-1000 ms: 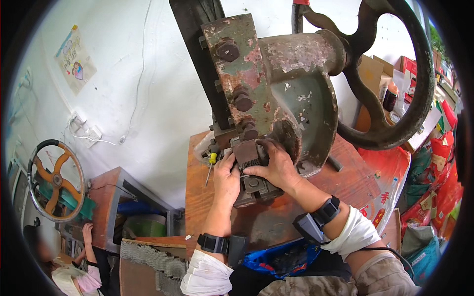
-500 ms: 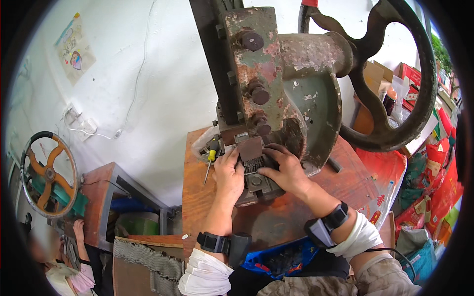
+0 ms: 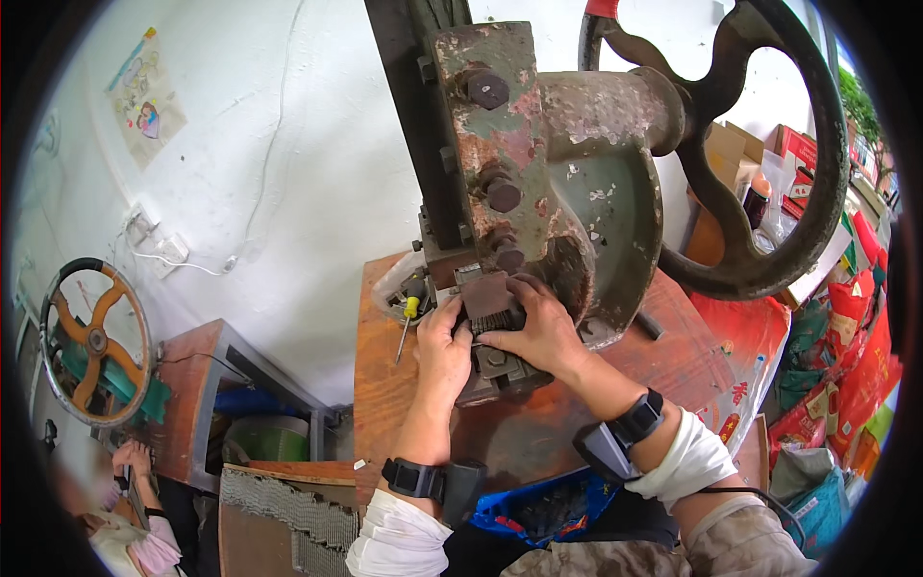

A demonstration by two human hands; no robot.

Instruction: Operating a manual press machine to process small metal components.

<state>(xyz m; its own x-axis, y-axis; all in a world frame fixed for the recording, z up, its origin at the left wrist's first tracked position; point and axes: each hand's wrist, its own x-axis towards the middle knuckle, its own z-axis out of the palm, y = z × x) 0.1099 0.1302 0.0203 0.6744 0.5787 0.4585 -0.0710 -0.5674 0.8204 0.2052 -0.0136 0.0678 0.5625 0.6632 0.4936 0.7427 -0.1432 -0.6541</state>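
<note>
A block of thin dark metal pieces (image 3: 488,298), brownish on top and ridged along its front, sits low in the hand press (image 3: 495,125). My left hand (image 3: 443,351) presses its fingers and thumb against the block's left side. My right hand (image 3: 540,330) grips it from the right, fingers behind and thumb across the lower front. Under and in front of the block is the steel die base (image 3: 497,363) with a bolt. Some fingertips are hidden behind the block.
A yellow-handled screwdriver (image 3: 410,313) lies left of the press on the wooden table (image 3: 567,423). The large handwheel (image 3: 835,144) rises at right. Stacked metal strips (image 3: 288,505) lie lower left. A blue bag (image 3: 548,510) is near my lap. A co-worker (image 3: 125,519) sits far left.
My right hand has shifted slightly left, its thumb now further across the block's front. The co-worker's raised hand has come down and left.
</note>
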